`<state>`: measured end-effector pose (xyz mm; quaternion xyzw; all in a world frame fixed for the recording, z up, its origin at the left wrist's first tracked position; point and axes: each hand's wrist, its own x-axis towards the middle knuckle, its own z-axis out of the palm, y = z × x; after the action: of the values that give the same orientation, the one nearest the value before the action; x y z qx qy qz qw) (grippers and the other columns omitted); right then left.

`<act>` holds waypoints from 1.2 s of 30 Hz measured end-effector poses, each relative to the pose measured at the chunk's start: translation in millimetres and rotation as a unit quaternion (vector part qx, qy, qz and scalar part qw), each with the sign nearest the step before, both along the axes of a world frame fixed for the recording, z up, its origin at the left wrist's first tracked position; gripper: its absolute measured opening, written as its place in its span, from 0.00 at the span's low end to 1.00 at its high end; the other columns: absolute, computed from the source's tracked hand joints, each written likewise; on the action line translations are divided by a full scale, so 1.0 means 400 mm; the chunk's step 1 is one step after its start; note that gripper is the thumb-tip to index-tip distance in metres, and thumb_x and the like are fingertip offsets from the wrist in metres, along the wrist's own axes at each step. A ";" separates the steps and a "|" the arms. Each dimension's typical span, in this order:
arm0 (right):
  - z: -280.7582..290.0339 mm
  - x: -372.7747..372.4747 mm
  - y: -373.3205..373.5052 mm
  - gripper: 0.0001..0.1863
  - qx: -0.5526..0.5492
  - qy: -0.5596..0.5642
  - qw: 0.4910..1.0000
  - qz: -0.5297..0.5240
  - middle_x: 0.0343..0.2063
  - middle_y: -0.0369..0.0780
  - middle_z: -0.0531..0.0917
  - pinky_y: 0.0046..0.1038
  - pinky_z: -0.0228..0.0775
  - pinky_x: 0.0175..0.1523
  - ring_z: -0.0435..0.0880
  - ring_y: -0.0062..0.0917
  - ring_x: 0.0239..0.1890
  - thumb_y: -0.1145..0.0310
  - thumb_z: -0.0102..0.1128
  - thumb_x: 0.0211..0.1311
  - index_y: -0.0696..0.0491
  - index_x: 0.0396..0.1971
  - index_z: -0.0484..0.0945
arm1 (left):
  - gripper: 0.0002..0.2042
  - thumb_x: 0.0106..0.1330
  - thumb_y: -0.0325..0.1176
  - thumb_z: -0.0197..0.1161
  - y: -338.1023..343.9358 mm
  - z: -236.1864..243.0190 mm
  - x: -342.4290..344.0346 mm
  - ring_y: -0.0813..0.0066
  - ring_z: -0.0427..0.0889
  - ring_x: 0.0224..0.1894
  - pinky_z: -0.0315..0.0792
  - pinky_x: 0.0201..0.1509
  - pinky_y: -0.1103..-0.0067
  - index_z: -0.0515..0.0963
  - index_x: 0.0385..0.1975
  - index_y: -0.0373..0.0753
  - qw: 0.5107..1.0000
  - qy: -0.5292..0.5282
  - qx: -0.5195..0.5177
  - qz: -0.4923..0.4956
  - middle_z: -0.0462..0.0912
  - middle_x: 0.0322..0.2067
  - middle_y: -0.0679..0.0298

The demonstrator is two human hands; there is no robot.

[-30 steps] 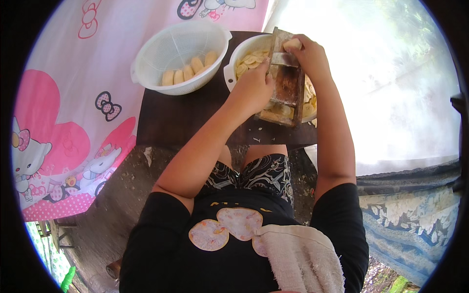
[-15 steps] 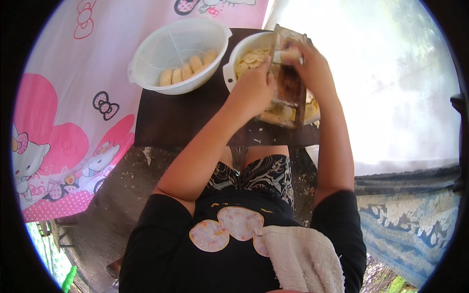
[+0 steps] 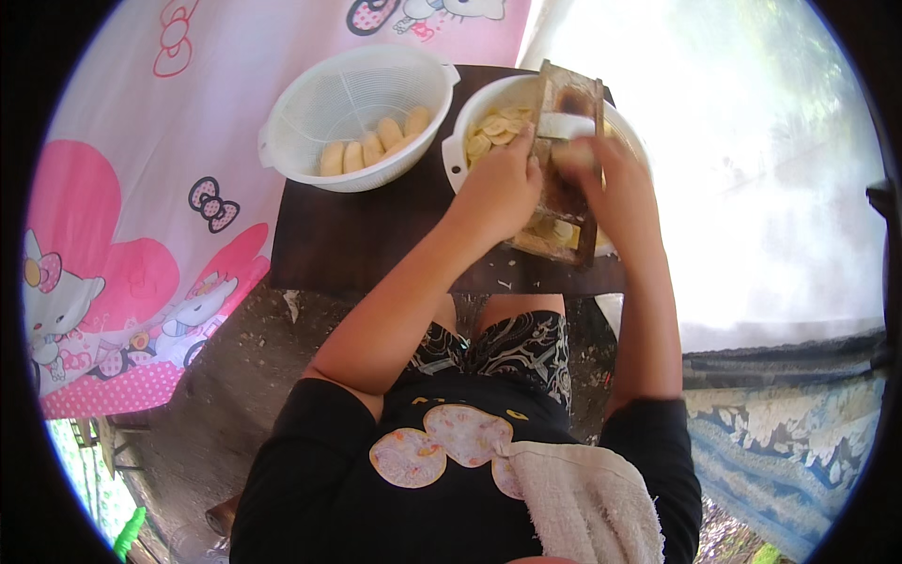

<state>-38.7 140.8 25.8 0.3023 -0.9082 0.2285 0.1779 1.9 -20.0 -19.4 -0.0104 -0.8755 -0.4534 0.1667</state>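
A wooden mandoline slicer [image 3: 564, 199] lies tilted across a white basin [image 3: 455, 156], its lower end toward me. My left hand [image 3: 501, 186] is closed around the slicer's left edge and steadies it. In my right hand [image 3: 616, 179], which is blurred by motion, is a pale peeled banana [image 3: 570, 154] pressed against the slicer's face, just below the light blade strip. Fingers hide much of that banana. Thin banana slices [image 3: 496, 129] fill the basin's left side, and more show through the opening at the slicer's lower end.
Left of the basin stands a white mesh colander [image 3: 343, 89] with several whole peeled bananas [image 3: 372, 148]. Both vessels rest on a small dark table [image 3: 376, 240]. Pink printed cloth [image 3: 141, 197] hangs at the left, and a beige towel [image 3: 587, 493] lies over my shirt.
My right hand has slid down along the slicer toward me with the banana, uncovering the blade strip. The left hand keeps its hold. The whole view has shifted slightly.
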 end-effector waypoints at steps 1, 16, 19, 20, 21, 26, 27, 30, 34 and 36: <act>0.006 -0.067 -0.010 0.15 -0.039 0.004 0.999 0.012 0.40 0.46 0.83 0.36 0.72 0.50 0.82 0.41 0.44 0.71 0.61 0.57 0.54 0.45 0.79 | 0.24 0.69 0.33 0.50 -0.001 0.002 -0.001 0.43 0.79 0.43 0.71 0.49 0.63 0.64 0.63 0.30 1.000 -0.011 0.002 -0.001 0.79 0.38 0.35; 0.002 0.060 0.025 0.13 -0.010 0.014 0.999 0.029 0.40 0.44 0.83 0.37 0.71 0.51 0.80 0.42 0.46 0.71 0.62 0.55 0.54 0.42 0.80 | 0.24 0.69 0.33 0.49 0.007 -0.001 0.012 0.43 0.80 0.43 0.71 0.50 0.62 0.63 0.64 0.30 1.000 -0.005 0.002 0.003 0.79 0.36 0.36; 0.013 -0.158 -0.005 0.16 -0.085 -0.079 0.993 0.031 0.39 0.45 0.83 0.37 0.72 0.51 0.81 0.39 0.45 0.68 0.61 0.56 0.53 0.46 0.79 | 0.25 0.69 0.33 0.48 0.017 0.015 0.027 0.44 0.80 0.42 0.71 0.48 0.62 0.63 0.64 0.30 1.000 -0.030 0.004 -0.001 0.79 0.35 0.36; 0.006 -0.193 -0.002 0.17 -0.059 -0.043 0.997 0.007 0.38 0.45 0.83 0.36 0.71 0.50 0.81 0.40 0.44 0.67 0.61 0.56 0.52 0.46 0.79 | 0.25 0.69 0.33 0.48 0.019 0.026 0.026 0.45 0.81 0.41 0.71 0.48 0.62 0.63 0.64 0.30 0.999 -0.034 0.004 0.003 0.79 0.35 0.36; 0.005 -0.216 -0.007 0.17 -0.040 -0.009 0.999 -0.020 0.37 0.46 0.84 0.36 0.71 0.50 0.81 0.40 0.44 0.66 0.62 0.55 0.51 0.46 0.79 | 0.25 0.69 0.33 0.48 0.023 0.034 0.029 0.45 0.81 0.39 0.71 0.47 0.62 0.63 0.64 0.31 0.999 -0.035 -0.009 0.004 0.79 0.35 0.37; 0.009 -0.024 0.032 0.18 -0.061 -0.038 0.997 -0.030 0.36 0.42 0.85 0.38 0.64 0.57 0.80 0.35 0.47 0.64 0.66 0.53 0.50 0.45 0.80 | 0.24 0.69 0.34 0.48 0.031 0.036 0.032 0.45 0.80 0.41 0.71 0.48 0.62 0.63 0.65 0.33 0.999 -0.045 0.000 0.013 0.79 0.37 0.37; 0.010 0.035 0.042 0.18 -0.041 -0.013 0.999 -0.019 0.35 0.41 0.85 0.38 0.65 0.57 0.80 0.35 0.46 0.64 0.67 0.52 0.50 0.44 0.80 | 0.24 0.69 0.34 0.48 0.029 0.028 0.031 0.45 0.80 0.41 0.71 0.48 0.62 0.63 0.65 0.33 0.999 -0.046 0.002 0.015 0.79 0.37 0.37; -0.009 0.137 0.063 0.18 -0.016 -0.010 0.999 -0.030 0.38 0.44 0.84 0.36 0.70 0.51 0.81 0.37 0.44 0.69 0.70 0.50 0.52 0.43 0.82 | 0.24 0.69 0.34 0.48 0.018 0.007 0.022 0.44 0.79 0.42 0.71 0.49 0.62 0.63 0.65 0.33 1.000 -0.019 0.001 0.014 0.79 0.38 0.37; -0.023 -0.043 0.016 0.18 -0.021 0.022 0.999 -0.040 0.35 0.46 0.85 0.36 0.72 0.48 0.83 0.40 0.40 0.64 0.66 0.52 0.50 0.44 0.82 | 0.24 0.69 0.34 0.49 0.010 -0.006 0.018 0.42 0.79 0.43 0.71 0.49 0.62 0.64 0.64 0.33 1.000 -0.017 -0.012 0.013 0.78 0.39 0.36; -0.005 -0.174 -0.018 0.18 -0.037 0.011 0.998 -0.054 0.34 0.46 0.85 0.36 0.74 0.46 0.84 0.41 0.38 0.63 0.63 0.54 0.51 0.45 0.82 | 0.24 0.69 0.34 0.49 0.020 -0.002 0.024 0.44 0.80 0.41 0.71 0.48 0.63 0.65 0.64 0.33 1.000 0.002 -0.006 0.009 0.79 0.37 0.37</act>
<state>-108.3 133.7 23.8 0.2482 -0.9120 0.2490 0.2114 11.7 -12.0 -20.1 -0.0041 -0.8781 -0.4464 0.1723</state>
